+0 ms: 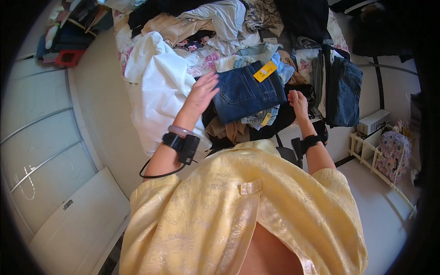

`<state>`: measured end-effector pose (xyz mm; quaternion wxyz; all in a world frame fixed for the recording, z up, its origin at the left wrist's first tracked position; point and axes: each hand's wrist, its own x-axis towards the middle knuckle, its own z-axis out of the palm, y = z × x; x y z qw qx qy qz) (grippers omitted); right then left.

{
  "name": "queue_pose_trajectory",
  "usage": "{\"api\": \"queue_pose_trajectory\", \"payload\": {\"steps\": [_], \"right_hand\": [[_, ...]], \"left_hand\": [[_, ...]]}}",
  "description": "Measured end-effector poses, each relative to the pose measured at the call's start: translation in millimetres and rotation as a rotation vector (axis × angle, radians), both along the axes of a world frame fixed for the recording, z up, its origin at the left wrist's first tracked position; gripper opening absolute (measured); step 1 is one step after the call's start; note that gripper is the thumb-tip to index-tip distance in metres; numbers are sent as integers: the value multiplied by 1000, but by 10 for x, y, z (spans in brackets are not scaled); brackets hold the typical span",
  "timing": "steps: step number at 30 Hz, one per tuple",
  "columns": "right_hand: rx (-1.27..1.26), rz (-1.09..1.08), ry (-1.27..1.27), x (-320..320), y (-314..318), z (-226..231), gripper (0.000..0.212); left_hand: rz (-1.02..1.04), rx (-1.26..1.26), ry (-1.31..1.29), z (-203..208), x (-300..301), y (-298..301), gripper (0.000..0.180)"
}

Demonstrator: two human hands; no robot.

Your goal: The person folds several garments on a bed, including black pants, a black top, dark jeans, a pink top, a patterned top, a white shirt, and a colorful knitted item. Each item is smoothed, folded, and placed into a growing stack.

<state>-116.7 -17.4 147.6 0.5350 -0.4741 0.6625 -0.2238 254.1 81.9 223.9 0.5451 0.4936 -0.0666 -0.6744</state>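
A folded pair of dark blue jeans (236, 91) with a yellow paper tag (265, 71) lies on a heap of clothes in front of me. My left hand (204, 93) is at the left edge of the jeans, fingers stretched out and holding nothing. Just off their right edge is my right hand (299, 103), its fingers bent together; whether anything is between them is hidden. Under the jeans show a light denim piece (263, 120) and brown cloth (231, 130). White fabric (162, 91) hangs down beside my left forearm.
Folded dark jeans (343, 91) stand at the right end of the heap. Beige and pale garments (206, 23) are piled at the back. A patterned backpack (393, 153) leans by a cream rack (373, 158) at right. White cabinet panels (41, 123) line the left.
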Motion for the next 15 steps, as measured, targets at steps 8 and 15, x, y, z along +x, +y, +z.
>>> {"api": "queue_pose_trajectory", "payload": {"steps": [8,15], "right_hand": [[32,234,329,187,-454,-345,48],[98,306,412,354,-456,-405,48]], "left_hand": [[195,373,50,-520,360,1129,60],[156,371,155,-922,80,1117,62]]}}
